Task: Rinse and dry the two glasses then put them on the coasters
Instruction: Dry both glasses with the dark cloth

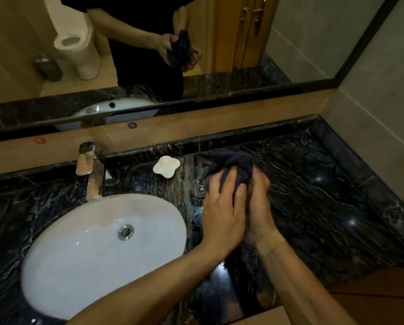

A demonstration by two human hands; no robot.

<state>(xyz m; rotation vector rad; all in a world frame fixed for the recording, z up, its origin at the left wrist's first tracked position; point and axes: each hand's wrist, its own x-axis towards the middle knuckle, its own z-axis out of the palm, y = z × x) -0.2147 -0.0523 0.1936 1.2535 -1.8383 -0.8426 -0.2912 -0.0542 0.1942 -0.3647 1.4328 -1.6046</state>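
Above the black marble counter (325,195), right of the sink, my left hand (222,209) and my right hand (259,205) are pressed together. Both are closed around a bunched dark cloth (237,163). The cloth and my fingers hide whatever is inside it, so I cannot tell if a glass is there. A clear glass (198,185) stands on the counter just left of my left hand, partly behind my fingers. A white flower-shaped coaster (166,165) lies behind it near the back ledge, with nothing on it.
A white oval sink (60,266) fills the left side, with a chrome faucet (90,170) behind it, not running. A mirror (290,43) spans the back wall. A tiled wall (384,113) closes off the counter on the right. Water drops lie beside the basin.
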